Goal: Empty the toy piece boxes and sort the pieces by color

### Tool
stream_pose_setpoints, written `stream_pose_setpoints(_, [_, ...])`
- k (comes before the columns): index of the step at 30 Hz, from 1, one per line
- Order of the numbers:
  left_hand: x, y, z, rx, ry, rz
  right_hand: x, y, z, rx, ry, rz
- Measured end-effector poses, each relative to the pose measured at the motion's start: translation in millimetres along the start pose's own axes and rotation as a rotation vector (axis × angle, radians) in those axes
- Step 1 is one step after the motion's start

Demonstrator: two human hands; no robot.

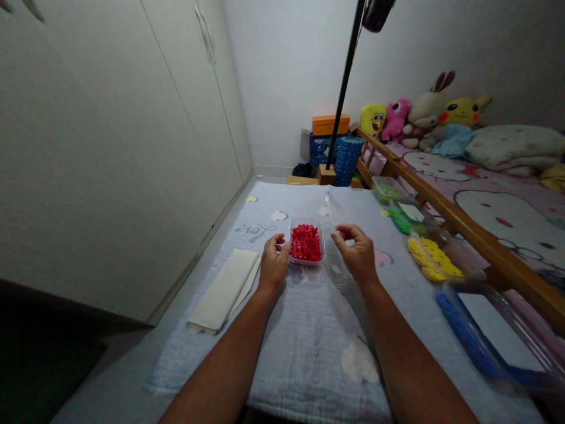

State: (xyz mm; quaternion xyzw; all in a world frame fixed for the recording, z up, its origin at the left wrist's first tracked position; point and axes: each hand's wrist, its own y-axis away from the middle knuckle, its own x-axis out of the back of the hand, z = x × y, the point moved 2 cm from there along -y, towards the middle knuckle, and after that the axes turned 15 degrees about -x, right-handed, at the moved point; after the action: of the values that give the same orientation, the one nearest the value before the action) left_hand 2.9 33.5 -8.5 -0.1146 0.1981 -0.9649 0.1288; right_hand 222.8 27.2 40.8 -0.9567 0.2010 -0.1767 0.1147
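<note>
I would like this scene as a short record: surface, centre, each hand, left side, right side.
Surface: pale blue printed cloth
Centre: open clear plastic box with small red pieces
Left hand: fingers at the box's left wall
Right hand: pinches a raised, clear plastic sheet-like lid; whether it joins the box, I cannot tell
Left side: folded cream flat sheet
Right side, near to far: clear containers with blue pieces, yellow pieces, green pieces, light green pieces
</note>
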Motion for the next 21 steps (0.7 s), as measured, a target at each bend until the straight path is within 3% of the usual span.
stream_pose_setpoints(5, [-4.8, -0.4, -9.5, 0.178, 0.252, -0.057, -36.2, 21.3, -9.3, 0.274, 0.410, -0.078])
stream_pose_setpoints(11, [-3.4, -2.1, -11.8, 0.270, 0.420, -0.033, -66.8, 35.3, -15.5, 0.431, 0.664, -0.098])
stream_pose_setpoints(17, [-4.8, 0.1, -9.1, 0.265, 0.514, -0.035, -73.2, 45.1, -21.5, 0.469, 0.599, -0.218])
stream_pose_setpoints(21, [-3.8, 1.6, -8.2, 0.241, 0.475, -0.044, -52.2, 31.5, -19.0, 0.350, 0.379, -0.108])
